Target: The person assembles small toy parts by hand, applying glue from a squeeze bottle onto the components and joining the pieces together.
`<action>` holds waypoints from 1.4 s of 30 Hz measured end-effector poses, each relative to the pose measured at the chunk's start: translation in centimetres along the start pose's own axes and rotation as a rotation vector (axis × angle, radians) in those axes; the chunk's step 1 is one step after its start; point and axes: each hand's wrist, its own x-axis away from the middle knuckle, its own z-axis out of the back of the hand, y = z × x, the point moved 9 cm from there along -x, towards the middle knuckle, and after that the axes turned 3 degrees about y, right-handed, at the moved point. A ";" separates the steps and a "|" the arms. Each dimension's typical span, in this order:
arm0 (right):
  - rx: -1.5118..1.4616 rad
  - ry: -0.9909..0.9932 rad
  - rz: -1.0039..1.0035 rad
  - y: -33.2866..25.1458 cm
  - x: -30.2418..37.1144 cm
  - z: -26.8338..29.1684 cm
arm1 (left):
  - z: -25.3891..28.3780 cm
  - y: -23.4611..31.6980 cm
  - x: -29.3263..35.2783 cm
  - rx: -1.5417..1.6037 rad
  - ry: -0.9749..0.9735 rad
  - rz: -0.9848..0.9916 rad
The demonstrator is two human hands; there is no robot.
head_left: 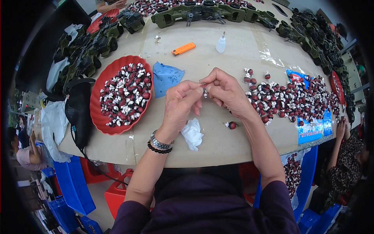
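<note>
Dozens of small red, white and black pieces (272, 97) sprawl at three o'clock from the person's left hand (180, 102) and right hand (230, 93), while more fill a scalloped red bowl (96, 103) at nine. A blue cloth (166, 80) lies between bowl and left hand; an orange lighter (183, 48) rests at eleven, green toy vehicles (200, 13) stand farther off at twelve, and a crumpled tissue (192, 134) sits near six. At the dial's centre, both hands meet, fingers bent, fingertips pinching a tiny item (205, 94), partly hidden.
</note>
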 end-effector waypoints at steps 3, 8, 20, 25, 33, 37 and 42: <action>0.052 0.029 0.026 -0.4 0.1 0.3 | -0.3 0.1 -0.1 0.025 -0.018 0.003; 0.226 0.058 0.197 -1.7 0.1 0.7 | -0.5 -0.3 0.0 0.080 -0.021 0.039; 0.272 -0.014 0.373 -2.5 0.7 -0.4 | -1.8 -0.9 0.0 0.551 -0.155 0.181; 0.281 -0.012 0.366 -2.6 0.7 -0.4 | -1.8 -1.2 -0.1 0.558 -0.207 0.190; 0.281 -0.015 0.368 -2.6 0.8 -0.4 | -1.7 -1.6 -0.1 0.587 -0.212 0.199; 0.297 -0.004 0.317 -2.9 0.8 -0.3 | -1.7 -0.9 -0.1 0.529 -0.171 0.163; 0.206 0.043 0.275 -1.9 0.4 0.5 | -0.3 0.6 -0.1 0.149 0.032 -0.066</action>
